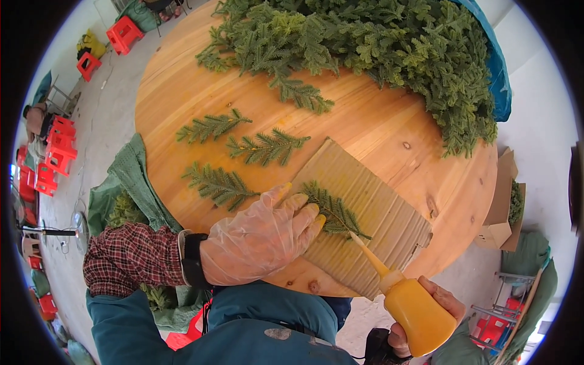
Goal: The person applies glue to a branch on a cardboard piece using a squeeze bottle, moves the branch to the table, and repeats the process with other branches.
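My left hand (258, 237), in a clear plastic glove with yellow-stained fingertips, lies with its fingers stretched out. The fingertips touch the left side of a green fir sprig (334, 210). That sprig rests on a sheet of corrugated cardboard (359, 176) at the table's near edge. My right hand (444, 302) is wrapped round a yellow squeeze bottle (420, 316) with a long tapered nozzle. The bottle is tilted, and its nozzle tip meets the lower right end of the sprig. Three loose fir sprigs (267, 146) lie left of the cardboard.
A big heap of fir branches (389, 42) covers the far side of the round wooden table (164, 109), beside blue sheeting (500, 73). Left of the table hangs a green woven sack (125, 170) with greenery. An open carton (502, 213) stands right; red stools (61, 146) stand left.
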The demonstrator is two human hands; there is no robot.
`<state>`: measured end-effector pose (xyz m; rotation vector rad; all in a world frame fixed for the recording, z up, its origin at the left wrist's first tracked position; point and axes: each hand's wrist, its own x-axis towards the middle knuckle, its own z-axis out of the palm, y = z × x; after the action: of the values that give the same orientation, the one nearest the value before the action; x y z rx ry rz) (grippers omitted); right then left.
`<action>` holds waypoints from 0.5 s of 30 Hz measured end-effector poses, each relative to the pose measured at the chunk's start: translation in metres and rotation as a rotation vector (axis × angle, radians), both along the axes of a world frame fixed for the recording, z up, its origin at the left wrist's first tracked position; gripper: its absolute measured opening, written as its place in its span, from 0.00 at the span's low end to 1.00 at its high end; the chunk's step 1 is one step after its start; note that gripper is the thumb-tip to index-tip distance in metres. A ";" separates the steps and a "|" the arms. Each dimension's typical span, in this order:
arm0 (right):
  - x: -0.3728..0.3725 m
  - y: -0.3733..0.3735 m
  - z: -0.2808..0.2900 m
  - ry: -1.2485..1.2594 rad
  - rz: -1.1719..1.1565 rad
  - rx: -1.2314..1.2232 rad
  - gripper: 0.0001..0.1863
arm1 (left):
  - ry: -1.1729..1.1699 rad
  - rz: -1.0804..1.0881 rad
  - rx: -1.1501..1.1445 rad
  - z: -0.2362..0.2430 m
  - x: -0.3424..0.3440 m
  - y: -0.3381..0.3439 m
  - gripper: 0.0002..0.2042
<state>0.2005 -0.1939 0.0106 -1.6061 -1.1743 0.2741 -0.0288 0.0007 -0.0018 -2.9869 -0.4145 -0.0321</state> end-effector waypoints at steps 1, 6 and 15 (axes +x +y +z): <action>0.001 -0.001 0.000 -0.029 0.004 0.016 0.47 | -0.002 -0.001 0.000 0.000 0.000 0.000 0.21; 0.005 -0.005 0.004 -0.136 0.017 0.036 0.46 | -0.010 -0.006 -0.010 0.001 0.000 0.000 0.21; -0.010 -0.004 0.012 -0.032 0.065 0.158 0.40 | -0.017 -0.028 -0.065 0.006 -0.001 0.001 0.22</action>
<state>0.1909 -0.1976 0.0225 -1.4419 -1.2430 0.1929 -0.0294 0.0016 0.0041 -3.0587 -0.3827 -0.0476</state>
